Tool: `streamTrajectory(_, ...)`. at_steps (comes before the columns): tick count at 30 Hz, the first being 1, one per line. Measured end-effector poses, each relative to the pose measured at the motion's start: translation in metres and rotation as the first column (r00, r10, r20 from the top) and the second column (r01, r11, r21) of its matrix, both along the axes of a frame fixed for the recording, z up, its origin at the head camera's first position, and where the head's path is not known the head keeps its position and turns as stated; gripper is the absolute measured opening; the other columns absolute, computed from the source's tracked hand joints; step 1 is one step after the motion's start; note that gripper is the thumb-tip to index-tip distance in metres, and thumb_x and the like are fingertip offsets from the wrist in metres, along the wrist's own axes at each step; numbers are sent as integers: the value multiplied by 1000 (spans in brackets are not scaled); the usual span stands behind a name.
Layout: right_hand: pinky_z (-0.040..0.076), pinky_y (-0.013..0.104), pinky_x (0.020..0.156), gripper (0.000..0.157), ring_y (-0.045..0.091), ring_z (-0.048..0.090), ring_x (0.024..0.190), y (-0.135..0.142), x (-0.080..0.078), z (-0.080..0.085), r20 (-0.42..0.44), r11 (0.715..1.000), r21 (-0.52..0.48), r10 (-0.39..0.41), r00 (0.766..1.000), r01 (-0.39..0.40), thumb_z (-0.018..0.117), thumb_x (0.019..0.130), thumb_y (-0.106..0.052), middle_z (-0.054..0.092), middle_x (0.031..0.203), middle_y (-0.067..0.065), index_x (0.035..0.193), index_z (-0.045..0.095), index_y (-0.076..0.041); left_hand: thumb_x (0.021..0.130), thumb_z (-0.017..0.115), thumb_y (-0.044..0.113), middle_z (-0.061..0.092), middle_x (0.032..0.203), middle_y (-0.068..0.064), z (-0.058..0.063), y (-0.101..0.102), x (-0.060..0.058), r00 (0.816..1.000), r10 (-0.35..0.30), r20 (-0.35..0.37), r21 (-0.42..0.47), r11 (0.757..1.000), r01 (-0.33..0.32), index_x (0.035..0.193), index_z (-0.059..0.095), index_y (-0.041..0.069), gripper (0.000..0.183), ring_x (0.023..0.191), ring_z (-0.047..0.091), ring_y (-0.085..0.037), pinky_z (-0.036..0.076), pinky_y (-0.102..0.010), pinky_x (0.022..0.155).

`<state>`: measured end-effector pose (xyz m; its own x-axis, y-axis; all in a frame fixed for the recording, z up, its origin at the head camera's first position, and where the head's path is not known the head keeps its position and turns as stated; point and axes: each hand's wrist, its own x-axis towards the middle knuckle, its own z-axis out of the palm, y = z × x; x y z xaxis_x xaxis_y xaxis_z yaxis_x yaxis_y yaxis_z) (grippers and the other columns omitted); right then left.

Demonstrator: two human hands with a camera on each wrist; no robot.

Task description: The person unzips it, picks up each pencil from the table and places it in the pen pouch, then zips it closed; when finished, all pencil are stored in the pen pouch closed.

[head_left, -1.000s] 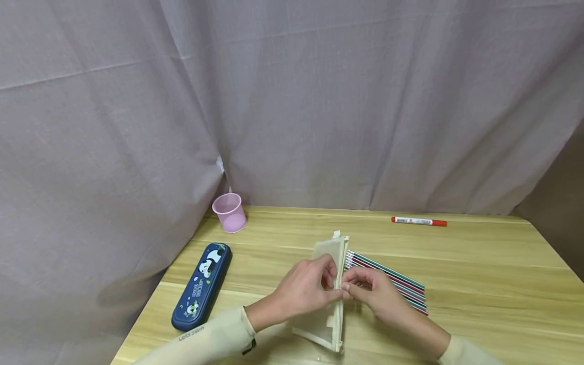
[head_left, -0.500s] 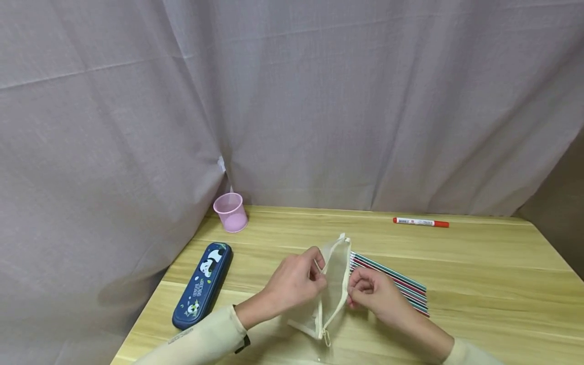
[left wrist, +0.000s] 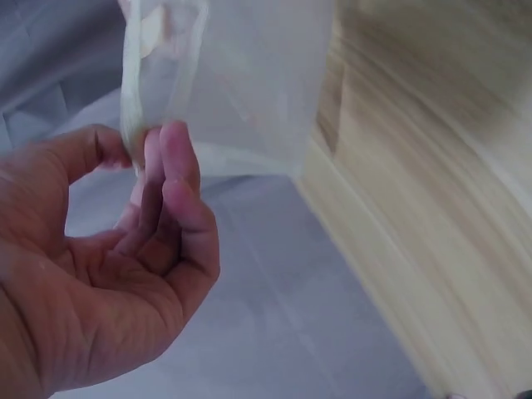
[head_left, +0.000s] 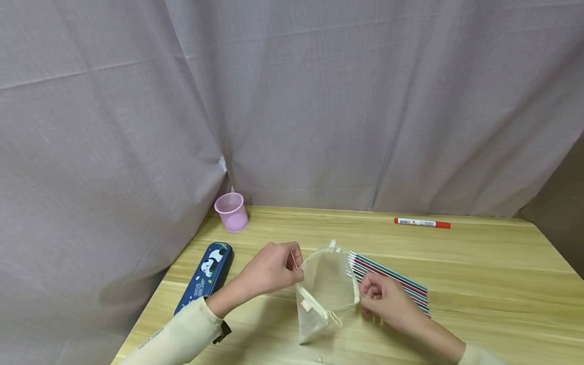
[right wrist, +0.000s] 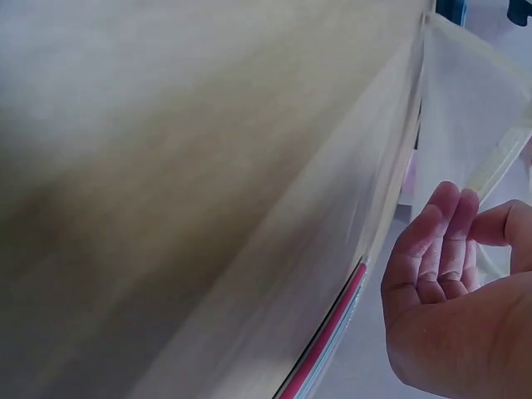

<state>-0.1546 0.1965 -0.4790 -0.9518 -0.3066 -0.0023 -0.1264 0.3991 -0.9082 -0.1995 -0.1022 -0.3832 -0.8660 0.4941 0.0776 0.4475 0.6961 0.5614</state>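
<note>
A sheer cream mesh zipper pouch (head_left: 326,284) stands with its mouth spread wide, a loop hanging from the zipper end. My left hand (head_left: 276,271) pinches one side of the rim between thumb and fingers; the left wrist view shows the mesh (left wrist: 258,75) rising above that pinch. On the opposite side, my right hand (head_left: 388,301) pinches the other edge, and the zipper band (right wrist: 499,166) runs into its fingertips in the right wrist view. Close beside the pouch lies a row of striped pencils (head_left: 392,276), partly covered by the right hand.
At the left lies a navy pencil case (head_left: 205,274) with pandas, its near end hidden by my sleeve. A pink cup (head_left: 231,213) stands at the back left. Toward the back right edge of the wooden table (head_left: 497,284) lies a red-and-white marker (head_left: 422,223). Grey curtain (head_left: 296,101) hangs behind.
My hands have drawn apart, the left moving left and the right slightly right. The pouch's mouth has gone from nearly flat to wide, and its lower end has swung left.
</note>
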Motion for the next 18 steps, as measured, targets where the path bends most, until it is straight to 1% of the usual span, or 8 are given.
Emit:
streamTrajectory(3, 50, 25, 46, 10, 14, 64, 59, 4, 2, -1, 19, 1000, 24, 4, 1000, -4, 69, 95, -6, 68, 72, 12, 94, 59, -5, 84, 75, 11, 67, 66, 10, 4, -6, 0, 996, 2, 84, 25, 1000, -4, 83, 64, 19, 13, 59, 63, -4, 47, -22, 55)
streamTrajectory(5, 51, 26, 46, 10, 13, 63, 59, 5, 3, -2, 18, 999, 30, 13, 1000, -13, 69, 96, -8, 68, 71, 12, 94, 60, -4, 86, 74, 10, 70, 67, 6, 4, -8, 0, 989, -10, 151, 66, 998, 0, 84, 65, 16, 11, 59, 66, -6, 46, -21, 53)
streamTrajectory(8, 52, 26, 47, 12, 13, 63, 59, 4, 3, 0, 16, 999, 19, 32, 999, -32, 69, 99, -12, 68, 71, 11, 95, 60, -4, 87, 71, 7, 71, 67, 0, -1, -7, 1, 966, -47, 254, 159, 987, 6, 86, 67, 11, 6, 59, 70, -11, 47, -20, 52)
streamTrajectory(11, 52, 26, 46, 10, 14, 65, 60, -2, 1, 0, 12, 998, 1, 58, 998, -58, 68, 99, -11, 68, 71, 9, 96, 61, -4, 87, 69, 4, 68, 68, -2, -10, -1, 2, 932, -87, 351, 255, 967, -6, 89, 68, 5, 3, 61, 74, -20, 57, -26, 55)
streamTrajectory(13, 52, 25, 46, 7, 14, 65, 62, -6, 0, -1, 12, 997, -5, 74, 997, -74, 67, 99, -9, 68, 72, 8, 96, 62, -5, 87, 69, 3, 67, 69, -2, -15, 4, 3, 915, -98, 390, 289, 957, -20, 90, 68, 3, 3, 65, 76, -28, 64, -34, 60)
streamTrajectory(15, 52, 24, 47, 5, 13, 66, 63, -8, -2, 0, 8, 996, -10, 94, 996, -94, 66, 98, -7, 68, 74, 8, 97, 62, -4, 86, 68, 3, 65, 69, -1, -19, 8, 5, 901, -101, 421, 310, 950, -38, 90, 67, 2, 4, 69, 77, -33, 66, -39, 63)
streamTrajectory(16, 52, 24, 48, 5, 12, 66, 65, -8, -3, 1, 2, 995, -9, 104, 995, -104, 66, 99, -7, 69, 75, 8, 97, 63, -4, 86, 69, 3, 65, 69, -1, -20, 10, 5, 898, -97, 429, 310, 949, -46, 90, 67, 2, 4, 70, 78, -35, 66, -39, 63)
streamTrajectory(18, 53, 24, 50, 8, 11, 65, 66, -7, -6, 4, -14, 993, -4, 119, 993, -119, 67, 101, -12, 69, 76, 8, 99, 66, -4, 86, 69, 4, 66, 69, -1, -23, 13, 7, 892, -88, 444, 315, 947, -63, 90, 67, 2, 5, 71, 78, -36, 64, -35, 60)
